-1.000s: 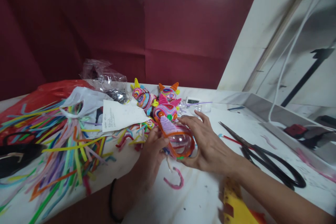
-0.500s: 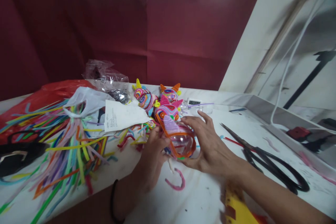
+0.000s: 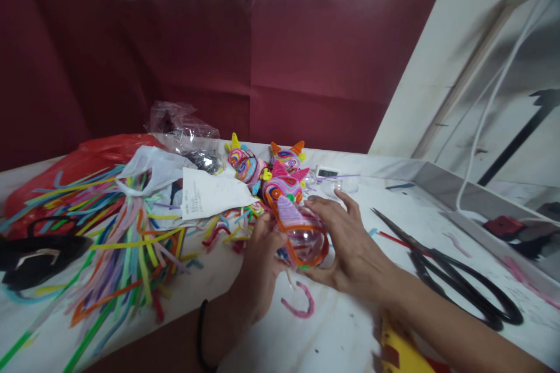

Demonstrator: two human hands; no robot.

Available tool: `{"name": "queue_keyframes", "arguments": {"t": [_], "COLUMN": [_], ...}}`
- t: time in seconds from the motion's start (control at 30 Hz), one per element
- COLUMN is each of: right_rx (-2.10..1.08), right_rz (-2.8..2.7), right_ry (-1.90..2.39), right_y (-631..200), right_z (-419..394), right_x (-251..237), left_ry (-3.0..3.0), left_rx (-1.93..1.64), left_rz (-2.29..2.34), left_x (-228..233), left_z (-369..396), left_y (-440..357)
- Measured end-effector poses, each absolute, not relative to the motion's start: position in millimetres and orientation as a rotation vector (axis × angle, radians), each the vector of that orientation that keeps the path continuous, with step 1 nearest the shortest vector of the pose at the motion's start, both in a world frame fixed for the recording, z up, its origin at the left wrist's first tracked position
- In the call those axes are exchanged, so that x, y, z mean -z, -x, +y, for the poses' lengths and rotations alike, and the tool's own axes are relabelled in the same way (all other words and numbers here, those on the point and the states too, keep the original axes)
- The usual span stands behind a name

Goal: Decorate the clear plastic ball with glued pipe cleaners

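Between my two hands is a clear plastic ball [image 3: 310, 243] partly wrapped in pipe cleaners, with an orange outline and a lilac pointed ear [image 3: 286, 210]. My left hand [image 3: 262, 253] grips its left side, thumb on the front. Curved round the right side, my right hand [image 3: 350, 242] has its fingertips at the top edge and its thumb underneath. Just below lies a curled pink pipe cleaner piece [image 3: 306, 303]. Directly behind stand finished colourful pipe-cleaner animals, among them one with pink ears [image 3: 286, 183] and one with orange ears [image 3: 286, 154].
Bundled pipe cleaners [image 3: 131, 245] spread over the left side, beside a red plastic bag [image 3: 100, 154] and a white paper [image 3: 214, 193]. Large black scissors [image 3: 455, 268] lie at right. A yellow object [image 3: 400, 349] sits under my right forearm. A small digital display [image 3: 327, 172] stands behind.
The whole view has shifted slightly, so everything sits a little further right and lower. My hands keep nearly the same hold on the ball.
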State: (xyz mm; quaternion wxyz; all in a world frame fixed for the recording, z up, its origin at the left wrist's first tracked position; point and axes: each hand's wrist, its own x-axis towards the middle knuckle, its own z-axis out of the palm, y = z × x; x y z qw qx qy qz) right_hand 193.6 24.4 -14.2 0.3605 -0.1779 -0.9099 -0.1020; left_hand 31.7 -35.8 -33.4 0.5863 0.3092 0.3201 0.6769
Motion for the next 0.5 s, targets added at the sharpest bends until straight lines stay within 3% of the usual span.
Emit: {"name": "queue_keyframes", "arguments": {"t": [0.33, 0.5], "right_rx": [0.147, 0.049], "right_rz": [-2.465, -2.373], "right_ry": [0.559, 0.947], "right_y": [-211.2, -272.9], "right_z": [24.3, 19.8], "right_x": [-13.9, -54.9], "left_ry": [-0.736, -0.744], "left_rx": [-1.538, -1.511], "left_rz": [0.746, 0.766], "left_x": [32.2, 38.1], "left_z": [-31.7, -22.6], "left_y": [-29.2, -23.0]}}
